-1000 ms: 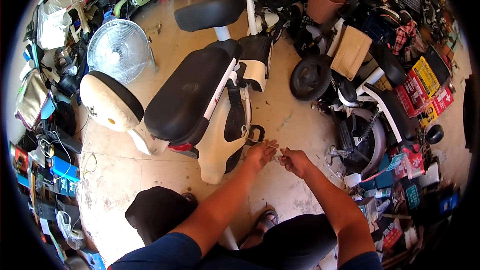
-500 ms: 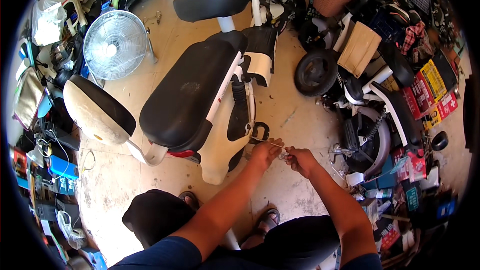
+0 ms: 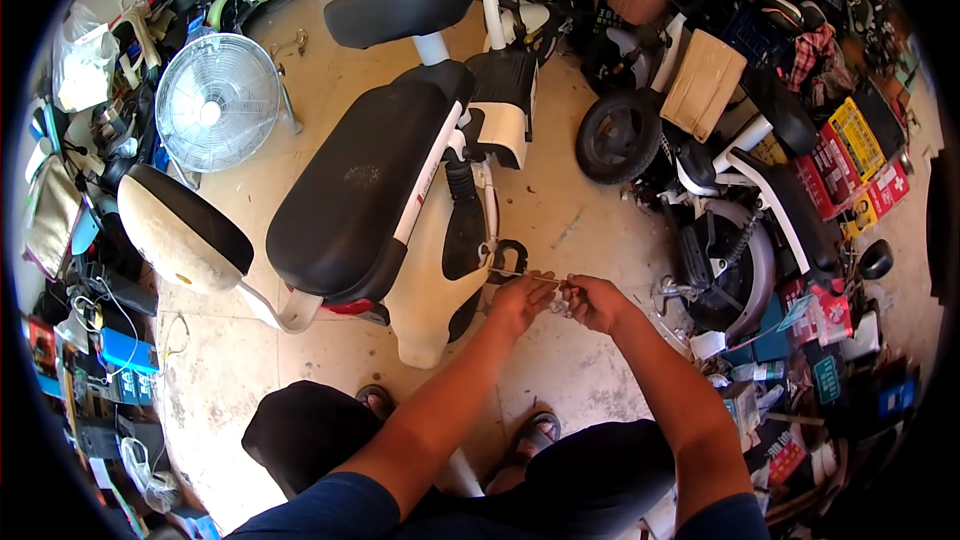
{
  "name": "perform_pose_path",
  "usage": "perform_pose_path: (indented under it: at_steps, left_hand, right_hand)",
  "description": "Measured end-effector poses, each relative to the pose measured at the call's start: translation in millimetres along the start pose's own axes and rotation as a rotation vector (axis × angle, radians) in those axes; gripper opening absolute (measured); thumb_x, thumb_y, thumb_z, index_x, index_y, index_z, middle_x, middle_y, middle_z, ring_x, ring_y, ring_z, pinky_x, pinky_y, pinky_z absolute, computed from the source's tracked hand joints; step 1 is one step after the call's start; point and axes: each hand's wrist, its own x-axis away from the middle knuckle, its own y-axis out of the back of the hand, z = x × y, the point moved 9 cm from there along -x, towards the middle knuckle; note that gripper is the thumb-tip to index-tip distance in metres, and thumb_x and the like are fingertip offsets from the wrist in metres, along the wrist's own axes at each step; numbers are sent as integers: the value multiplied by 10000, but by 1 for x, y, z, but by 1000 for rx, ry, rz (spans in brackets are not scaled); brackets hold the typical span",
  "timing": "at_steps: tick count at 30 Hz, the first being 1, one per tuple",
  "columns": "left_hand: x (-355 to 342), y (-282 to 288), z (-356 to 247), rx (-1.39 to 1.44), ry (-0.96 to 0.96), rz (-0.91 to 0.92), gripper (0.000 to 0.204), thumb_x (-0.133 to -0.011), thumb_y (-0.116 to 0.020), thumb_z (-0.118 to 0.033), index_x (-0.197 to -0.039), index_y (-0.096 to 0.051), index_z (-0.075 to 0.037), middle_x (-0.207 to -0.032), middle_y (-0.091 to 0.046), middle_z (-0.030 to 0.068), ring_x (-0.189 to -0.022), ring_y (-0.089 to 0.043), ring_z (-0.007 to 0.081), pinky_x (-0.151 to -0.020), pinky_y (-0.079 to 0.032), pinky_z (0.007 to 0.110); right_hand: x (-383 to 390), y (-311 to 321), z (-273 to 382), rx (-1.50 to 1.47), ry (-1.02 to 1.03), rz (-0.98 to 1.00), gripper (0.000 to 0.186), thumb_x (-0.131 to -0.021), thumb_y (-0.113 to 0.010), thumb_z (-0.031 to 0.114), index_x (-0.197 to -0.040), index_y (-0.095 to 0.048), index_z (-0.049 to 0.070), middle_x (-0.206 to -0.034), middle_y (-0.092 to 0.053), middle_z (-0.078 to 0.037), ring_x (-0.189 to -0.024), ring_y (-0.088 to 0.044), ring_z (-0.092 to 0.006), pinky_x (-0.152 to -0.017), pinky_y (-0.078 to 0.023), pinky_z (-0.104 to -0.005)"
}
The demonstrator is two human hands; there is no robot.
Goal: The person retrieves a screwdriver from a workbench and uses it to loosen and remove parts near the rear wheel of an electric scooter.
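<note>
A thin pale cable (image 3: 512, 273) runs from the rear of a white and black electric scooter (image 3: 352, 185) to my hands. Its end is pinched between the thumb and fingers of my right hand (image 3: 593, 302). My left hand (image 3: 520, 302) is beside the scooter's rear, fingers stretched out along the cable, which passes over them. Small shiny bits (image 3: 562, 309) show beneath my right fingers, too small to name. Just beyond my left hand is a black curved part (image 3: 511, 256) at the scooter's wheel side.
A standing fan (image 3: 218, 103) is at the far left. On the right lie a loose tyre (image 3: 617, 136), a cardboard piece (image 3: 704, 86) and a partly dismantled scooter (image 3: 735, 260). Boxes and clutter line both sides. My sandalled feet (image 3: 538, 432) are on the tiled floor.
The whole view has shifted slightly, moving the scooter and surroundings left in the picture. My right hand has moved up a little along with the cable; its pinch continues.
</note>
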Motion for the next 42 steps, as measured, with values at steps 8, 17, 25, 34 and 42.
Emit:
perform_pose_path:
  at_steps: [8,17,25,34,42]
  left_hand:
    - [-11,0,4,-100,12,11,403,-1151,-362,-292,-1329,-575,0,-1328,-674,165,-1285,-615,310,-1135,-444,469]
    - [-3,-3,-4,-169,-26,-52,374,-1148,-384,-269,-1335,-581,-12,-1375,-665,145,-1310,-590,282,-1109,-450,450]
    - [-7,2,1,-152,-39,-67,347,-1153,-373,-270,-1286,-584,-29,-1360,-675,142,-1285,-600,270,-1110,-443,439]
    - [2,-6,-4,-151,-32,-91,340,-1147,-424,-285,-1285,-565,-8,-1346,-673,172,-1218,-646,311,-1056,-496,466]
    - [-13,16,0,-180,-17,-96,347,-1140,-453,-296,-1295,-556,-3,-1328,-665,185,-1201,-651,337,-1033,-523,481]
  right_hand:
    - [22,-14,27,675,239,-69,163,-1007,-643,218,-1133,-664,117,-900,-702,-38,-650,-643,-135,-596,-511,-264]
    - [18,-14,24,538,161,111,199,-968,-711,116,-1137,-640,37,-998,-715,-68,-958,-721,-207,-875,-589,-318]
    - [-3,-2,20,661,159,53,224,-884,-784,65,-1033,-617,53,-1014,-714,-87,-915,-744,-228,-848,-617,-345]
    - [-17,-8,15,512,291,-143,233,-857,-766,28,-1009,-591,58,-872,-689,-74,-776,-707,-200,-748,-612,-320]
    - [-33,2,6,289,321,-467,270,-918,-712,308,-863,-625,58,-693,-575,-31,-610,-574,-160,-526,-458,-328]
